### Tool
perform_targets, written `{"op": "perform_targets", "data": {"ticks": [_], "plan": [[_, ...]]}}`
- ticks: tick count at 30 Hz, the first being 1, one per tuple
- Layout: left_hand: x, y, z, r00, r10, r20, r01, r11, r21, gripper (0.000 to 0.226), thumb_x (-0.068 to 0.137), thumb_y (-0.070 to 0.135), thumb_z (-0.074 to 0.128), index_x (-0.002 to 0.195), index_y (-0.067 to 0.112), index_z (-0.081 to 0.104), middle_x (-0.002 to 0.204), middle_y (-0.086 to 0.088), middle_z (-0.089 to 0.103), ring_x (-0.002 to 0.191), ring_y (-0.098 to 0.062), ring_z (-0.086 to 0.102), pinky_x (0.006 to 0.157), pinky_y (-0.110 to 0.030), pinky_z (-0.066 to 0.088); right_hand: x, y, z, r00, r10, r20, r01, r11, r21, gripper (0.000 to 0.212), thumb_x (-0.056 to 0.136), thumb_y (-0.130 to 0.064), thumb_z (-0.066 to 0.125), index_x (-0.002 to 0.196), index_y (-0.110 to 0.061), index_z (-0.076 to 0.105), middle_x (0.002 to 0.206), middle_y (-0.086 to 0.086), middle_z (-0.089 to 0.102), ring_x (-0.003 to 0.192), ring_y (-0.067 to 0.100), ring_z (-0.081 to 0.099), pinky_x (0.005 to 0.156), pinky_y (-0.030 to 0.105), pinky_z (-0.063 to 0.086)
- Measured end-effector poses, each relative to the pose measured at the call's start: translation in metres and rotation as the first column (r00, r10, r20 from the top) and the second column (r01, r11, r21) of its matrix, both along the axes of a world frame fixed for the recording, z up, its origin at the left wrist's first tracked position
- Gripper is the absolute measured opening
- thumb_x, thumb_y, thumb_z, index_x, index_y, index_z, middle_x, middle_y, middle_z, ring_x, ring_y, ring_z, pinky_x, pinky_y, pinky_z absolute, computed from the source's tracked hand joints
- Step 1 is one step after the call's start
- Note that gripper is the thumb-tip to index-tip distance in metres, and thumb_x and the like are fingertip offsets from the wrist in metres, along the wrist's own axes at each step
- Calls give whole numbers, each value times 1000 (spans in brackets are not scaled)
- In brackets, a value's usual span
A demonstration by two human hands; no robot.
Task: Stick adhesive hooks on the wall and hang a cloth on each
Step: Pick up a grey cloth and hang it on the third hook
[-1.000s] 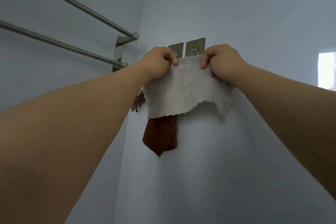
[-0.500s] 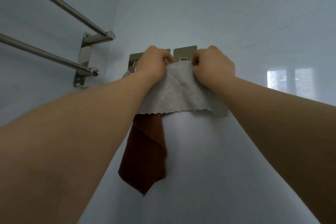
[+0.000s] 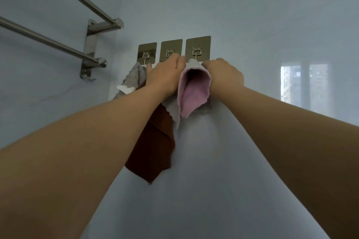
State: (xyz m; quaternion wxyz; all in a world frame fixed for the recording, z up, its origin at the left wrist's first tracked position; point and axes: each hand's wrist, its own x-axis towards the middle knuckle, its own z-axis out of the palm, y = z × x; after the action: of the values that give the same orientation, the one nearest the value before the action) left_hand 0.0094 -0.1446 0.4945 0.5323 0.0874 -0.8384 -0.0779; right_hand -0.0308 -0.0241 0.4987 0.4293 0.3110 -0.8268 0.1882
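Folded now, not spread, the cloth (image 3: pixel 194 95) shows pink inside; left hand (image 3: pixel 165 76) and right hand (image 3: pixel 226 75) pinch its top edge just below the right hook (image 3: pixel 196 52) — seat it fully before letting go.

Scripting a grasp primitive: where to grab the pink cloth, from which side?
Top edge, either side of the right hook, approached from the front. The pink cloth droops below it as an open pouch, lower part loose; the wall blocks the back.

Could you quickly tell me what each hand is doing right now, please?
Left hand: at the top edge of the pink cloth; grip cannot be told.
Right hand: closed, holding the pink cloth by its top edge.
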Motion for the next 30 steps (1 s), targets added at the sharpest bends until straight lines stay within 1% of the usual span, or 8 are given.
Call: {"op": "perform_targets", "data": {"ticks": [3,5,7,9,12,21,27,30], "plan": [[6,4,-12,982,-186,-26,187,960,208,34,92,59,30,102,28,42,106,-3,62,109,-25,55,110,-51,25,-1,2,-6,988,87,127,-85,996,-25,13,92,-14,41,90,-19,53,96,4,53,89,25,52,74,31,36],[7,2,-18,992,-112,61,102,983,155,29,88,55,44,99,29,39,95,4,58,105,-22,55,110,-48,23,-4,5,-9,967,183,175,-169,981,-92,16,90,-9,42,79,-16,51,90,5,51,85,25,51,73,31,39],[8,1,-23,993,8,119,-17,997,75,29,84,51,52,95,27,40,96,2,54,110,-23,50,108,-48,24,-4,11,-14,936,273,222,-229,952,-202,24,85,-5,40,89,-15,62,93,9,56,87,29,55,79,35,49],[5,2,-27,981,139,133,-139,990,-9,35,81,51,56,99,23,46,111,-4,51,121,-26,42,106,-54,26,-4,16,-18,931,279,237,-218,942,-254,31,82,-6,40,100,-13,64,101,12,61,91,31,59,85,39,52],[-2,8,-34,965,232,126,-226,972,-57,52,81,53,56,120,20,47,133,-6,37,131,-28,27,109,-58,19,-6,24,-24,953,209,218,-150,955,-256,29,82,-10,43,104,-13,62,107,11,61,88,28,54,77,32,45],[5,27,-51,981,188,50,-192,977,94,71,87,54,45,146,24,17,155,-4,11,145,-28,2,115,-57,4,-4,53,-48,957,150,249,-89,967,-240,25,86,-14,44,108,-9,55,102,8,55,85,27,50,72,30,38],[24,52,-75,976,143,-167,-135,989,57,48,85,26,51,132,16,43,141,-6,36,138,-24,25,116,-46,12,7,73,-74,932,186,312,-111,964,-242,24,86,-13,43,105,-7,57,97,7,56,84,27,54,72,32,43],[31,66,-95,949,206,-240,-216,976,-18,34,84,23,51,116,13,55,122,-9,47,117,-28,42,98,-38,29,12,83,-91,914,211,346,-120,957,-265,24,85,-13,42,103,-9,57,96,6,57,85,27,56,72,32,44]]}}
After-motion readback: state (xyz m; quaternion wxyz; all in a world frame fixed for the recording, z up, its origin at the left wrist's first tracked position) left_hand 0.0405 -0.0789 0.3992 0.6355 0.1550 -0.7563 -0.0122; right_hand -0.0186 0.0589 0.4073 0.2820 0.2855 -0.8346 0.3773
